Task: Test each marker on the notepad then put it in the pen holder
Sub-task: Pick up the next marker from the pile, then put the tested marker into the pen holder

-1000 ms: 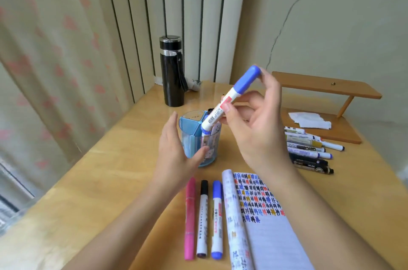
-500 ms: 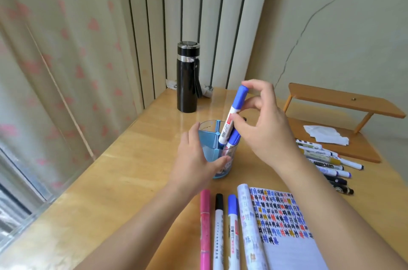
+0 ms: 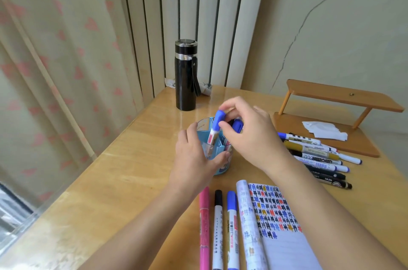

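Head, right hand [image 3: 249,137] pinching marker [image 3: 217,125], inside pen holder [image 3: 222,169]

Pale wooden counter [image 3: 114,181], glossy. At the back, black flask [image 3: 185,84], upright. Mid-way, blue pen holder [image 3: 223,169]. Nearest, notepad [image 3: 276,214] with pink marker [image 3: 204,221], black-capped marker [image 3: 218,223] and blue-capped marker [image 3: 233,225] side by side just left of it. To the right, loose heap of markers [image 3: 318,160] beside a wooden stand [image 3: 291,125].
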